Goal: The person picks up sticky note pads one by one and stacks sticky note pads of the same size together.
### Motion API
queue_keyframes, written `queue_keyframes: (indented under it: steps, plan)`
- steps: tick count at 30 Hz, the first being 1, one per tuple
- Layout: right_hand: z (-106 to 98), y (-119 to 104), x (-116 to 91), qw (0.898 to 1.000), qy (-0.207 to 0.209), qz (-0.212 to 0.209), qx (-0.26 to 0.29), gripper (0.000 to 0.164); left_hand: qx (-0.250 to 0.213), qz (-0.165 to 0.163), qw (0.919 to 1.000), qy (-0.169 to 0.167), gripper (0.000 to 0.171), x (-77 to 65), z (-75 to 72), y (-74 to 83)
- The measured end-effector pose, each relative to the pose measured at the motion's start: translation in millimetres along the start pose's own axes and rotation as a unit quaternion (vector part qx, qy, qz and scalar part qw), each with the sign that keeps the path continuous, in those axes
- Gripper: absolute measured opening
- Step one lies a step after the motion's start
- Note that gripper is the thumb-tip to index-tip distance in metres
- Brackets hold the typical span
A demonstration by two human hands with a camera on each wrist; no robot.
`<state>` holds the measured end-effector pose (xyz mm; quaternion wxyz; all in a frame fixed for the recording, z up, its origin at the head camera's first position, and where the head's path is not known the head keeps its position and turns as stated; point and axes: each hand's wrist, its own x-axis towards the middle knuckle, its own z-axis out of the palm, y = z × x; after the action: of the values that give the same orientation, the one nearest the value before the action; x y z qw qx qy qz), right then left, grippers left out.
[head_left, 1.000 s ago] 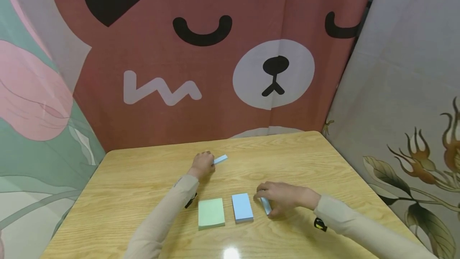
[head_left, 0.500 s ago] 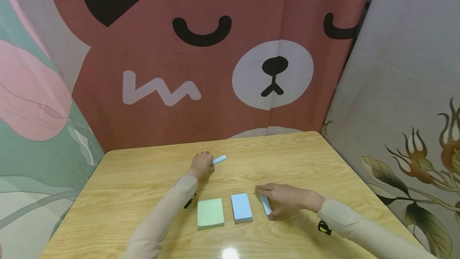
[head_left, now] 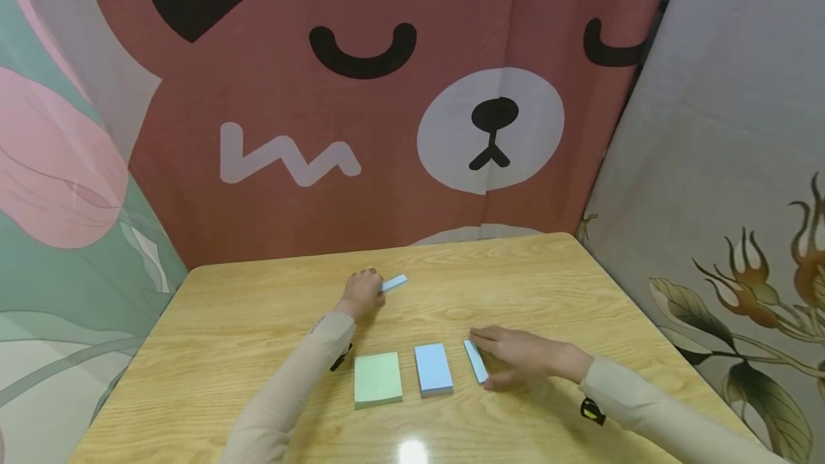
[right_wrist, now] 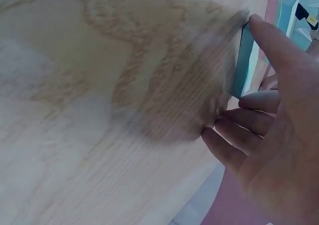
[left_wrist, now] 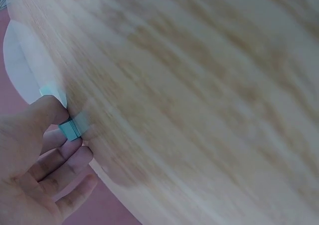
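Toward the back of the table, my left hand [head_left: 363, 292] pinches one end of a narrow light-blue sticky note pad [head_left: 394, 283] between thumb and fingers. The left wrist view shows that pad's end [left_wrist: 72, 128] between the fingertips. My right hand [head_left: 522, 354] lies just right of another narrow light-blue sticky note pad [head_left: 475, 361]. Its thumb is by the near end and its loosely extended fingers by the far end; the right wrist view has the thumb at a corner of the pad [right_wrist: 242, 63]. Whether the fingertips still touch it is unclear.
A square green sticky note pad [head_left: 377, 379] and a rectangular blue one [head_left: 434, 369] lie side by side between my forearms. The wooden table [head_left: 258, 321] meets a bear-print curtain [head_left: 387, 220] at the back. A patterned cloth [head_left: 696, 163] hangs at the right.
My right hand has drawn slightly to the right, uncovering more of the narrow pad, which stays in place. The left hand holds still.
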<state>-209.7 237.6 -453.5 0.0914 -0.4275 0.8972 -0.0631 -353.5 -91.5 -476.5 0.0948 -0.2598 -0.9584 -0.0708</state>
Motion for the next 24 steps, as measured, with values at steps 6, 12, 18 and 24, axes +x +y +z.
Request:
queue_keyframes:
  steps: [6,12,18,24]
  plan:
    - [6,4,-1,1.0,0.027,-0.011,-0.003,0.077,-0.029,0.003,0.9996,0.0,0.024,2.1,0.1,-3.7]
    - [8,4,-2,0.999,0.037,0.003,0.009,0.077,-0.09,-0.014,0.9953,-0.033,0.02,5.7,-1.8,-9.9]
    - [8,4,-2,0.999,0.038,0.008,0.019,0.078,-0.129,-0.017,0.9903,-0.05,0.016,9.1,-4.3,-13.6]
    - [14,4,-3,0.999,0.044,-0.007,0.002,0.078,-0.151,-0.031,0.9872,-0.04,0.02,7.1,-2.6,-13.6]
